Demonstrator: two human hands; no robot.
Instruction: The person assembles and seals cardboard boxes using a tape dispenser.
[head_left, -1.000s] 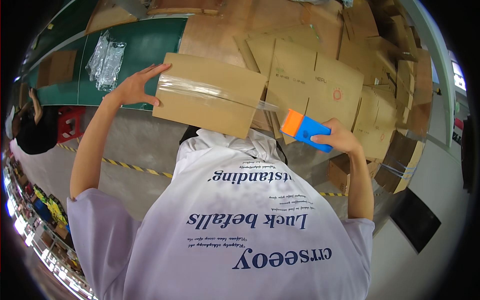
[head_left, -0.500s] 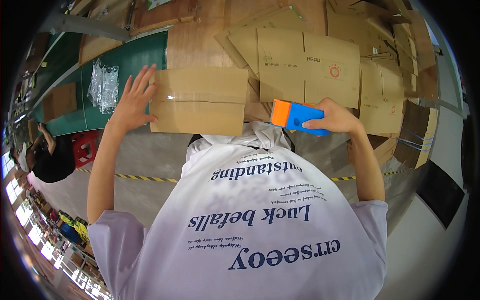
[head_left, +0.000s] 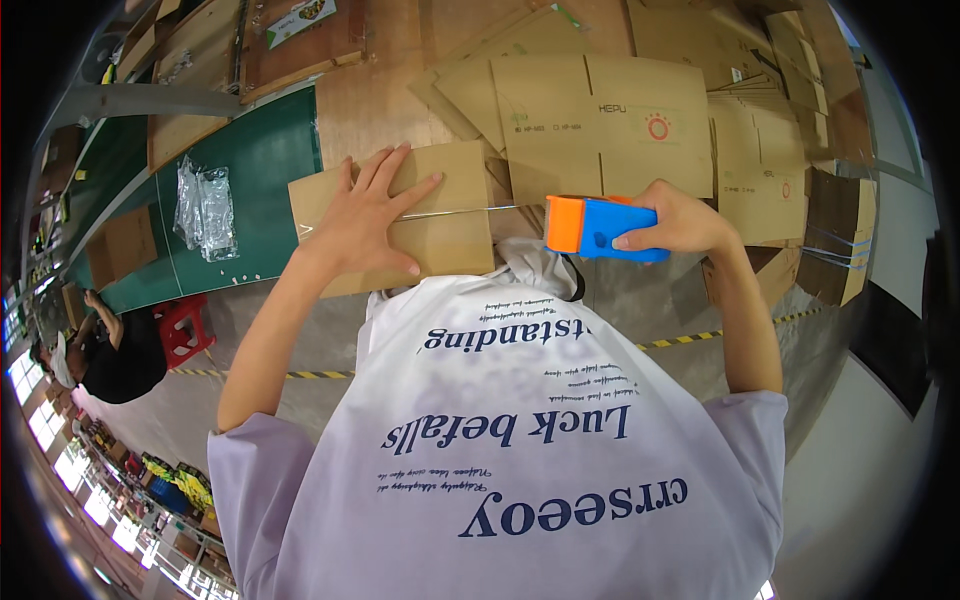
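Note:
A brown cardboard box [head_left: 455, 245] lies in front of me at the table's near edge, slightly askew. My left hand [head_left: 365, 222] is spread flat on its top, fingers apart, covering part of the middle seam. In my right hand [head_left: 685, 222] is a blue and orange tape dispenser [head_left: 600, 230], held just off the box's right side. A thin shiny strip of tape [head_left: 500, 208] runs along the seam and past the box's right edge to the dispenser.
Flattened cartons [head_left: 600, 125] are spread beyond the box, with further cardboard stacked [head_left: 765, 170] at the right. Clear plastic bags [head_left: 205, 210] lie on the green tabletop [head_left: 270, 150] to the left. A person in dark clothing [head_left: 125, 355] is near a red stool [head_left: 185, 330] at the far left.
My left hand has moved right, from the box's left edge onto its top. The box has turned slightly. A tape strip now shows between box and dispenser; my right hand has barely shifted.

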